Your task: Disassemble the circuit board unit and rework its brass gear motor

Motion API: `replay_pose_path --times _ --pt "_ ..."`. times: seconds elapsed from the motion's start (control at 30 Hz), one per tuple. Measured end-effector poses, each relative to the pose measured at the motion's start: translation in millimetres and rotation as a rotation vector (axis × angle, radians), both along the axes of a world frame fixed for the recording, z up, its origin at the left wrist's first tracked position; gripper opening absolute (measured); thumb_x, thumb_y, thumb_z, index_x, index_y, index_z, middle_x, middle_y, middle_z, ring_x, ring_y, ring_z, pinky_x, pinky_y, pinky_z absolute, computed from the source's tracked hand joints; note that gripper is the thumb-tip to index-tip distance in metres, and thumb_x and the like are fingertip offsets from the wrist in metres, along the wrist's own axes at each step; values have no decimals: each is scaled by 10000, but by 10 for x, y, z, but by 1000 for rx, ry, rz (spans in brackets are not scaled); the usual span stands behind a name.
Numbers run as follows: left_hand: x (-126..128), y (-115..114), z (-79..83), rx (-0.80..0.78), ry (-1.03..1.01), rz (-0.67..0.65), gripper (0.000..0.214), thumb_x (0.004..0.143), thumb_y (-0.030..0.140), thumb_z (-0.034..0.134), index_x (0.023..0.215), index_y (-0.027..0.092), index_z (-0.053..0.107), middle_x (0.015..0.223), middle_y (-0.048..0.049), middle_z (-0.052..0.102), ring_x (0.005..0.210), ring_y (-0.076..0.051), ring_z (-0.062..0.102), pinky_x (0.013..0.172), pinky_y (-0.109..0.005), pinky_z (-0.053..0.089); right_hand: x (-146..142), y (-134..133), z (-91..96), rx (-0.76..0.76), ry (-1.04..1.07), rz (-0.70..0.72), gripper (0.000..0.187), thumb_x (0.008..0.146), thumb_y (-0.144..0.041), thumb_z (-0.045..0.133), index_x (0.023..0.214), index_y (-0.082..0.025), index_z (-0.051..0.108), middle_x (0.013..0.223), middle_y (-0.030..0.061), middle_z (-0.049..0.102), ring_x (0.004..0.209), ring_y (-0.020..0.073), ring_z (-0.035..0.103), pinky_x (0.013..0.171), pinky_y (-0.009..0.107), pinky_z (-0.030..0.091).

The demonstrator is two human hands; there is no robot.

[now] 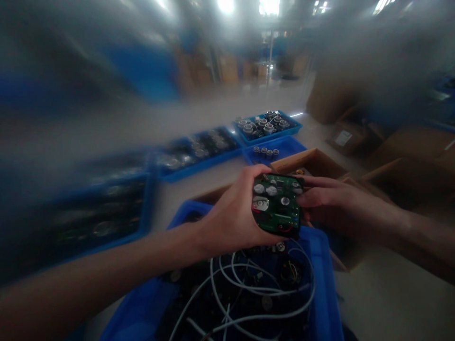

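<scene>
A green circuit board in a dark square housing [275,213] is held up in front of me, its component side facing me. My left hand [238,208] wraps round its left side, thumb along the lower edge. At the upper right, the fingers of my right hand [318,196] are closed on the housing's edge; some fingertips are hidden behind it. Round pale parts, a metal disc and short red wires show on the board. Beneath the hands, a blue bin [322,265] holds dark parts and loops of white cable [245,286].
Several blue trays [199,166] of dark parts with metal rings run along the left and far side. One blue tray [280,145] holds several small metal cylinders. Open cardboard boxes [320,161] stand at the right, with more cartons [346,137] behind. The background is blurred.
</scene>
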State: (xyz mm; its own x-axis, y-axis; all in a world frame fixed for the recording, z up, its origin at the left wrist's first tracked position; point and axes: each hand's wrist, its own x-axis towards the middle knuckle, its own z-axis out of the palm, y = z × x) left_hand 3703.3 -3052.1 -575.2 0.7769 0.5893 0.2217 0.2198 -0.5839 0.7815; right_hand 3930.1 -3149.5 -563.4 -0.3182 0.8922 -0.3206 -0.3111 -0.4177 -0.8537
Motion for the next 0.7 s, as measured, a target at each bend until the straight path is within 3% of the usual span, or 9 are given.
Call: replay_pose_path --times 0.13,0.2,0.3,0.5,0.7 --pt "9 -14 -3 36 -9 19 1060 542 462 963 1403 273 374 1318 -81 579 1120 -288 637 973 -456 563 -14 -13 21 36 -101 15 646 920 -246 782 1498 -235 494 1373 114 514 1158 250 592 1086 464 508" --pt "8 -20 -20 40 -19 19 1047 551 467 957 1401 275 375 1325 -85 577 1128 -294 636 969 -465 565 -14 -9 20 65 -129 9 655 923 -239 787 1507 -224 490 1394 120 503 1190 255 578 1133 488 473" --pt "-10 -20 -47 22 -29 14 1044 554 457 956 1402 277 375 1337 -87 579 1136 -297 640 974 -470 566 15 -2 0 90 -110 43 640 949 -194 754 1525 -232 477 1416 111 489 1211 239 572 1152 454 468" --pt "-60 -10 -66 -18 -37 3 1079 536 453 965 1412 273 362 1327 -81 594 1128 -291 653 959 -452 574 88 -14 -50 111 -64 106 674 957 -115 719 1543 -322 456 1419 54 493 1226 212 576 1046 315 554" --pt "-60 -18 -48 0 -39 0 1043 576 478 949 1411 264 362 1313 -78 599 1110 -274 661 948 -437 581 85 -32 -42 100 -99 89 716 931 -144 763 1549 -326 449 1391 48 518 1232 218 571 1092 362 534"
